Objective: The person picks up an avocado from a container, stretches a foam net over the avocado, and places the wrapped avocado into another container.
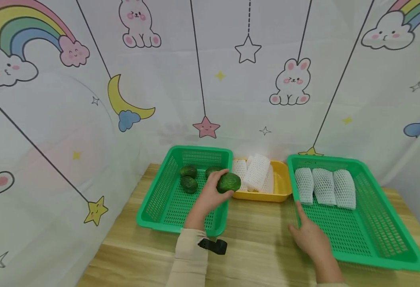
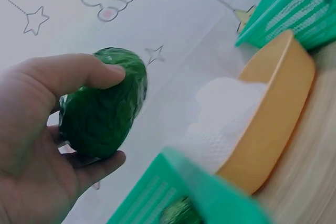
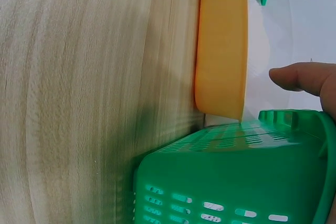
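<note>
Presently, the yellow tray (image 1: 283, 181) lies between the right hand (image 1: 312, 236), index straight, at four o'clock and the nearer left hand (image 1: 211, 191) at nine, whose fingers, white mesh sleeves (image 1: 258, 172) at their three o'clock, grip an avocado (image 1: 230, 182) lengthwise roughly nine-to-three.

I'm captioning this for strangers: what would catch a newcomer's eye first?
Probably the green fruit in the left hand, seen over the right edge of the left basket in the head view. Next, the white nets in the yellow tray, between that and the right basket. Then the cartoon-printed backdrop behind.
</note>
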Tool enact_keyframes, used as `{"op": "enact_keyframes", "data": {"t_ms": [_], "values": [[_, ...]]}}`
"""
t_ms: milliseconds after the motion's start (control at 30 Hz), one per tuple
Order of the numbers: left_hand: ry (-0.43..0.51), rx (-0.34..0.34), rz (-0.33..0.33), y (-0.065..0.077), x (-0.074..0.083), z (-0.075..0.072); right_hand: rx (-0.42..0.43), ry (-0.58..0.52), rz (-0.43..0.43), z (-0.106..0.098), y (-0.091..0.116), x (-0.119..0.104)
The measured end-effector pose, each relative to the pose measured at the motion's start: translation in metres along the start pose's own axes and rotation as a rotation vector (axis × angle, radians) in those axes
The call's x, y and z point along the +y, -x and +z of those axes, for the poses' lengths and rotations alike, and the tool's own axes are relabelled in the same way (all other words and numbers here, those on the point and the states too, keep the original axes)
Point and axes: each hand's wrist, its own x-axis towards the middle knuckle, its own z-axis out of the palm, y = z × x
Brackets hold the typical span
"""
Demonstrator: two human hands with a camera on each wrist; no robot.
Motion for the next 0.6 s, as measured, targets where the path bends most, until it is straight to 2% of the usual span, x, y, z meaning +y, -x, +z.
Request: {"op": "enact_keyframes", "data": {"t_ms": [167,267,333,433,533,600], "values": [[0.095,0.046,-0.016,0.001,0.011,0.034,0.003,-0.001,-0.003,0.000,0.000,0.000],[0.086,0.049,0.007,0.003,0.011,0.060,0.007,-0.002,-0.007,0.000,0.000,-0.001],[0.048,0.034,0.000,0.006,0.007,0.077,0.009,-0.005,-0.013,0.000,0.000,-0.001],[-0.026,-0.016,-0.053,0.012,-0.004,0.100,0.013,-0.012,-0.023,0.000,0.001,-0.001],[-0.096,-0.065,-0.113,0.018,-0.023,0.120,0.017,-0.018,-0.026,0.000,0.000,-0.001],[-0.131,-0.078,-0.130,0.021,-0.035,0.131,0.015,-0.022,-0.020,0.000,0.001,-0.001]]}}
